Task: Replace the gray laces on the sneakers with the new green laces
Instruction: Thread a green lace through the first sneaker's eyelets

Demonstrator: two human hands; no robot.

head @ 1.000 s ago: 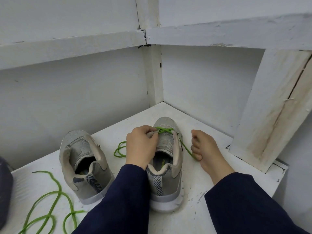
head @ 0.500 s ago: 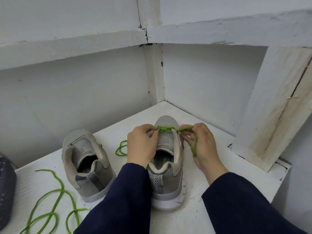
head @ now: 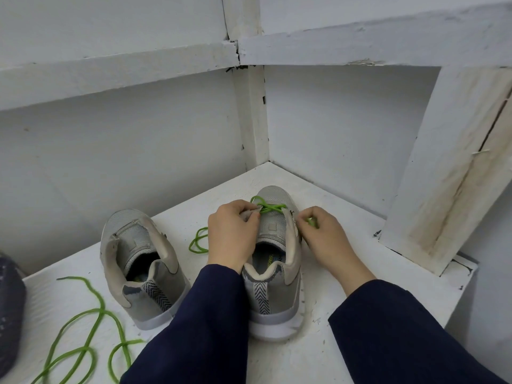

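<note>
Left hand (head: 232,234) gripping sneaker (head: 281,296), right hand (head: 324,239) pinching blurred green lace (head: 270,207)

The near left side of the sneaker (head: 273,225) is hidden by the left hand (head: 231,234) and its sleeve. The green lace (head: 270,207) is blurred where it is pinched in the right hand (head: 327,236). A second green lace (head: 102,306) is cut off at the near edge, and a dark speckled object (head: 8,306) at the left edge.

Dark obj (head: 9,306) far left, stained board (head: 457,167) right
</note>
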